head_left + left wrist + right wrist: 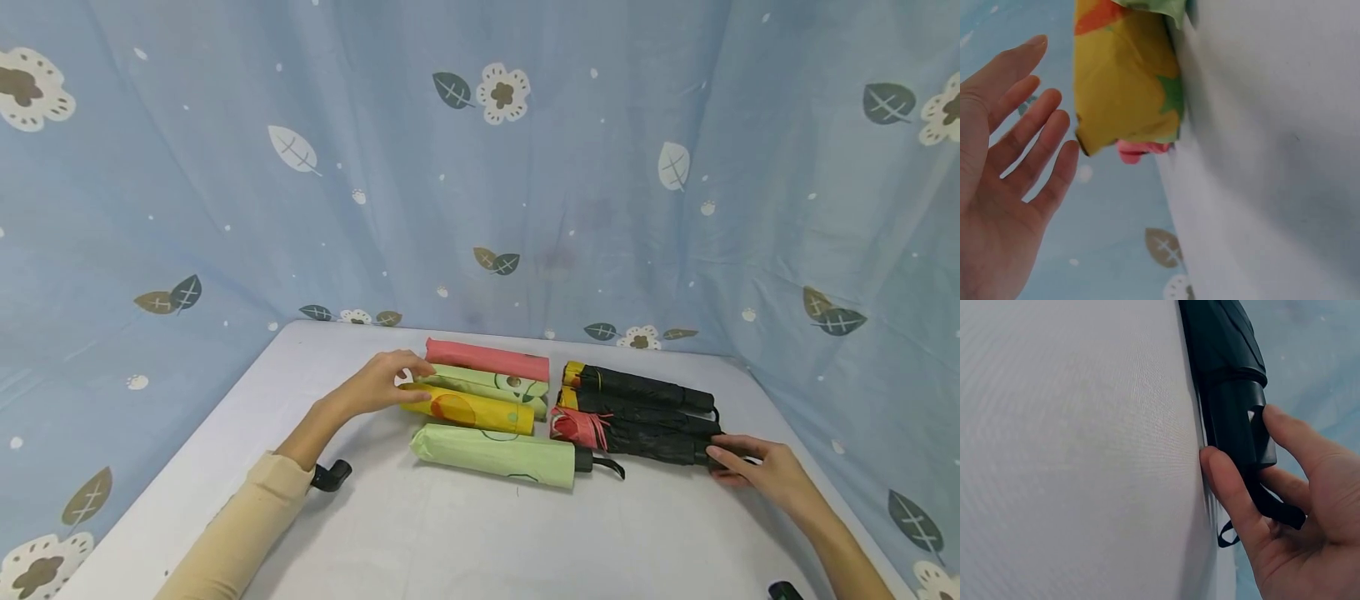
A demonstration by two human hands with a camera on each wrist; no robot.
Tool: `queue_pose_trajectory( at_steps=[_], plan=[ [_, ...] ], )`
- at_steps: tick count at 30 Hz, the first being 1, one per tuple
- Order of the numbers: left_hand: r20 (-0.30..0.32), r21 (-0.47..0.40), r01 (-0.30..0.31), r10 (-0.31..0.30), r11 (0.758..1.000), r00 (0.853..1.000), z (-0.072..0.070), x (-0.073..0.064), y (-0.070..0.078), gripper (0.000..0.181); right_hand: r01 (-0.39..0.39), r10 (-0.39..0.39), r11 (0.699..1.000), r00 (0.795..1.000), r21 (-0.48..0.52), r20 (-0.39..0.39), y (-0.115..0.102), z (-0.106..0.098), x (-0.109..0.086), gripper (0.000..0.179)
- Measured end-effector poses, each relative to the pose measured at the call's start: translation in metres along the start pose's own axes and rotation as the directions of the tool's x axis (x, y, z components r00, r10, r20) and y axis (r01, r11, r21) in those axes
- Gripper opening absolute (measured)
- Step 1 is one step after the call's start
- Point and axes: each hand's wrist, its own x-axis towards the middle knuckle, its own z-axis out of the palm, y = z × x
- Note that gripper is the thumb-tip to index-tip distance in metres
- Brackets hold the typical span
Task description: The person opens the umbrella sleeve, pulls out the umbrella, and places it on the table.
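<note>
My right hand (pixel 772 477) pinches the handle of a folded black umbrella (pixel 648 440) with a red-patterned end. In the right wrist view, thumb and fingers lie on either side of its black handle (pixel 1232 422), and a wrist strap (pixel 1275 506) hangs by the palm. Over the left end of a yellow umbrella sleeve (pixel 480 411) hovers my left hand (pixel 378 385). Its fingers are apart and relaxed, and the left wrist view shows them beside the yellow sleeve, holding nothing. Nearest the front lies a light green covered umbrella (pixel 495 452) with a black handle.
Behind the yellow sleeve lie a light green sleeve (pixel 480 382) and a red one (pixel 487 358). Two black umbrellas with yellow ends, the rear one (pixel 645 387) included, lie behind the held one. A patterned blue curtain (pixel 570 192) surrounds the white table (pixel 465 542).
</note>
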Motion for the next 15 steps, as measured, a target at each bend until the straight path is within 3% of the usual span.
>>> queue_pose_trajectory(
  at_steps=[8, 15],
  plan=[
    [0.008, -0.005, 0.009, -0.009, 1.0, 1.0, -0.003, 0.0, 0.023, 0.035, 0.043, -0.045, 0.998, 0.999, -0.044, -0.031, -0.003, 0.002, -0.003, 0.07],
    [-0.002, 0.005, -0.045, 0.045, 0.999, 0.999, -0.009, -0.002, 0.039, 0.029, 0.096, -0.119, 0.974, 0.987, -0.206, -0.104, -0.011, -0.001, -0.004, 0.064]
  ],
)
